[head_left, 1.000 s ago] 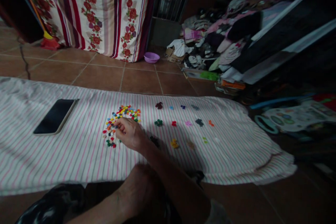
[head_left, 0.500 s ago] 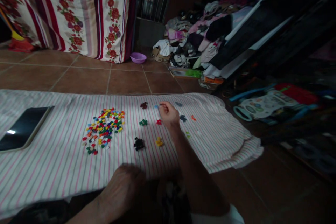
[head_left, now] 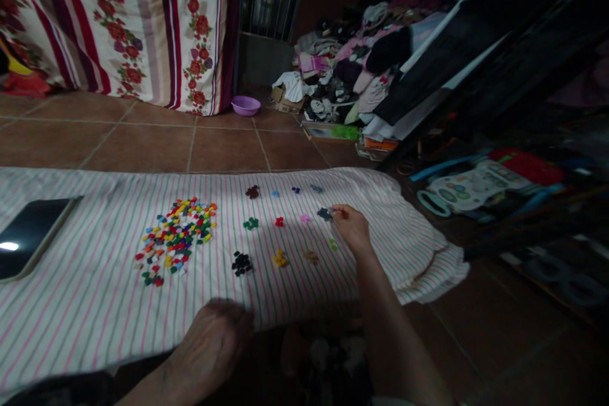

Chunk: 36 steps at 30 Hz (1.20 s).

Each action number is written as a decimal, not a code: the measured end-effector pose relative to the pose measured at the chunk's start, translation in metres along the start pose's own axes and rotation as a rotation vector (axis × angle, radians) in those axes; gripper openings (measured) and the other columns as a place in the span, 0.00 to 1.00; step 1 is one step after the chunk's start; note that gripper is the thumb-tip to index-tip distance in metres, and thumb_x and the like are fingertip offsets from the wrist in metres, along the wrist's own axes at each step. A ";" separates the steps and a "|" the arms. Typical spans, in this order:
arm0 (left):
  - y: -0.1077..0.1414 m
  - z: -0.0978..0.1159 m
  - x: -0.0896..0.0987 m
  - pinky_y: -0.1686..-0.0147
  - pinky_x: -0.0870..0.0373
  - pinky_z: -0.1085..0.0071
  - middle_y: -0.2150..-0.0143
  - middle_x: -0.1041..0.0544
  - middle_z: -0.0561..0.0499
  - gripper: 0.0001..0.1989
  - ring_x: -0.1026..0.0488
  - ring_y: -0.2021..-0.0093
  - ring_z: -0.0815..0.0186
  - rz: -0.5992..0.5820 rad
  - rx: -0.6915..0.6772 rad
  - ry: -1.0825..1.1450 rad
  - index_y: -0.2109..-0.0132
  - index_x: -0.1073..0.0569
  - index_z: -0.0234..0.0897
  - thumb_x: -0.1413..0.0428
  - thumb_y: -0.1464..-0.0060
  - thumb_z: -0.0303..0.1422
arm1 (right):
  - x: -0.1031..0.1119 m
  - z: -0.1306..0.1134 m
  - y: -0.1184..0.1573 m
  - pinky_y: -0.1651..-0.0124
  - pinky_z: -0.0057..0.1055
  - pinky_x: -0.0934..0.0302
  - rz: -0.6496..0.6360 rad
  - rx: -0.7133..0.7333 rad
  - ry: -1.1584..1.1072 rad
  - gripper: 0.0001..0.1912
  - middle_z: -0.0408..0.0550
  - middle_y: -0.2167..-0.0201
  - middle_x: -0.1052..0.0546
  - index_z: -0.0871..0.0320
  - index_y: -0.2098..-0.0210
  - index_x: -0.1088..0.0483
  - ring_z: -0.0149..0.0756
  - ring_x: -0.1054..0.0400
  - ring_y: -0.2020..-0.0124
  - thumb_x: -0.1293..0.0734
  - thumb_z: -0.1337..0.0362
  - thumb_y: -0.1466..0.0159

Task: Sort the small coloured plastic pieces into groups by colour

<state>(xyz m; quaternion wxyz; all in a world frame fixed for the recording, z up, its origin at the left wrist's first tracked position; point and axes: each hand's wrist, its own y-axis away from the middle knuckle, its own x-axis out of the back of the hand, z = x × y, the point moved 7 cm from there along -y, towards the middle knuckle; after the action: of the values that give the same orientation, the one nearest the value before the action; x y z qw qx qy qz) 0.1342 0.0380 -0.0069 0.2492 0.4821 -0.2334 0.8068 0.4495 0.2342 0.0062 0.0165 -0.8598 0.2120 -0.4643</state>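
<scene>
My right hand (head_left: 351, 225) is over the right part of the striped cloth, thumb and fingers pinched together beside a small dark grey pile (head_left: 325, 214) of blocks. Whatever is in the pinch is too small to make out. My left hand (head_left: 219, 333) rests curled at the near edge of the cloth, its fingertips hidden. A large mixed heap of small coloured blocks (head_left: 183, 235) lies left of centre. Between heap and right hand are single-colour piles, among them black blocks (head_left: 242, 262), green blocks (head_left: 251, 223), yellow blocks (head_left: 280, 258), red blocks (head_left: 280, 222) and tan blocks (head_left: 311, 257).
A tablet or phone with a dark screen (head_left: 33, 238) lies at the cloth's left end. Beyond the cloth (head_left: 95, 304) are a tiled floor, a purple basin (head_left: 245, 105), a floral curtain (head_left: 157, 25) and heaped clothes (head_left: 352, 63). Dark shelving stands to the right.
My right hand has moved right, from the far middle piles to the dark grey pile, uncovering pink, purple and tan blocks. The left hand stays at the near edge; the view has shifted slightly.
</scene>
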 end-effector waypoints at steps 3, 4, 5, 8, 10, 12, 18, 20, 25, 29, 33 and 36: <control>0.000 0.001 0.002 0.71 0.43 0.69 0.72 0.26 0.55 0.10 0.31 0.73 0.66 0.027 -0.016 0.013 0.68 0.33 0.40 0.53 0.42 0.23 | -0.004 0.003 -0.002 0.55 0.33 0.36 -0.028 0.006 0.027 0.15 0.50 0.65 0.20 0.57 0.62 0.22 0.38 0.27 0.63 0.40 0.65 0.44; 0.000 0.001 0.003 0.72 0.43 0.69 0.73 0.27 0.55 0.10 0.31 0.73 0.66 0.038 -0.023 0.016 0.68 0.33 0.40 0.53 0.42 0.23 | -0.004 0.003 -0.003 0.55 0.33 0.36 -0.028 0.014 0.033 0.15 0.49 0.65 0.20 0.57 0.63 0.22 0.38 0.27 0.63 0.40 0.65 0.44; 0.000 0.002 0.004 0.72 0.43 0.69 0.73 0.27 0.55 0.10 0.32 0.74 0.67 0.052 -0.030 0.017 0.69 0.33 0.40 0.53 0.43 0.22 | -0.005 0.003 -0.003 0.54 0.33 0.36 -0.025 0.020 0.038 0.15 0.49 0.65 0.20 0.56 0.63 0.22 0.38 0.27 0.62 0.40 0.66 0.44; 0.001 0.003 0.006 0.73 0.44 0.69 0.73 0.27 0.56 0.10 0.32 0.74 0.67 0.090 -0.044 0.014 0.69 0.34 0.40 0.53 0.43 0.22 | -0.008 0.006 -0.004 0.53 0.34 0.36 -0.015 0.009 0.054 0.16 0.48 0.65 0.19 0.56 0.63 0.22 0.38 0.26 0.62 0.40 0.66 0.44; 0.001 0.003 0.007 0.72 0.44 0.69 0.73 0.27 0.55 0.10 0.32 0.74 0.66 0.103 -0.050 0.008 0.69 0.34 0.40 0.53 0.43 0.22 | -0.010 0.009 -0.004 0.54 0.34 0.35 -0.013 -0.024 0.070 0.16 0.49 0.65 0.19 0.56 0.63 0.22 0.39 0.26 0.62 0.40 0.66 0.44; 0.002 0.004 0.008 0.73 0.45 0.69 0.74 0.28 0.55 0.10 0.33 0.75 0.66 0.111 -0.053 0.000 0.69 0.34 0.40 0.54 0.43 0.22 | -0.011 0.010 -0.003 0.54 0.34 0.35 -0.017 -0.040 0.073 0.16 0.49 0.65 0.19 0.56 0.63 0.22 0.39 0.26 0.62 0.40 0.67 0.44; 0.001 0.005 0.009 0.73 0.46 0.69 0.74 0.29 0.55 0.11 0.34 0.75 0.67 0.096 -0.043 0.008 0.70 0.35 0.40 0.54 0.43 0.22 | -0.017 0.008 -0.003 0.53 0.33 0.35 -0.062 -0.040 0.024 0.17 0.50 0.64 0.19 0.57 0.59 0.23 0.38 0.26 0.61 0.40 0.67 0.43; 0.001 0.004 0.009 0.73 0.46 0.69 0.74 0.28 0.55 0.10 0.34 0.75 0.67 0.092 -0.039 0.006 0.70 0.35 0.40 0.54 0.43 0.22 | -0.019 0.008 -0.003 0.53 0.32 0.36 -0.069 -0.034 0.008 0.18 0.50 0.63 0.19 0.57 0.58 0.23 0.38 0.26 0.60 0.40 0.68 0.44; -0.001 0.004 0.007 0.73 0.45 0.70 0.74 0.28 0.55 0.11 0.34 0.75 0.67 0.075 -0.048 -0.005 0.70 0.35 0.39 0.55 0.42 0.22 | -0.021 0.010 -0.004 0.54 0.32 0.36 -0.065 -0.045 -0.017 0.17 0.50 0.63 0.19 0.56 0.59 0.23 0.39 0.26 0.60 0.38 0.69 0.46; -0.001 0.004 0.007 0.73 0.44 0.70 0.74 0.28 0.54 0.11 0.33 0.75 0.67 0.066 -0.041 -0.022 0.69 0.35 0.39 0.55 0.41 0.23 | -0.022 0.008 -0.005 0.55 0.32 0.36 -0.070 -0.055 -0.046 0.16 0.49 0.64 0.19 0.55 0.60 0.23 0.39 0.27 0.60 0.36 0.68 0.46; -0.001 0.004 0.007 0.72 0.44 0.70 0.74 0.28 0.55 0.10 0.33 0.75 0.67 0.067 -0.031 -0.016 0.69 0.35 0.39 0.54 0.42 0.22 | -0.021 0.004 -0.003 0.56 0.32 0.36 -0.087 -0.062 -0.049 0.15 0.49 0.65 0.20 0.55 0.60 0.23 0.39 0.27 0.60 0.35 0.67 0.46; -0.001 0.005 0.006 0.72 0.44 0.69 0.74 0.28 0.55 0.11 0.33 0.75 0.67 0.057 -0.050 -0.011 0.70 0.35 0.39 0.55 0.43 0.22 | -0.020 0.002 -0.001 0.55 0.32 0.36 -0.102 -0.067 -0.033 0.15 0.50 0.65 0.20 0.56 0.61 0.23 0.39 0.27 0.60 0.36 0.68 0.45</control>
<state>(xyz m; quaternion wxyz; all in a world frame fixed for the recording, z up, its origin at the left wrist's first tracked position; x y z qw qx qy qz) 0.1355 0.0368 0.0006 0.2368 0.4733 -0.2684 0.8049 0.4418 0.2424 -0.0099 -0.0326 -0.8770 0.1832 -0.4431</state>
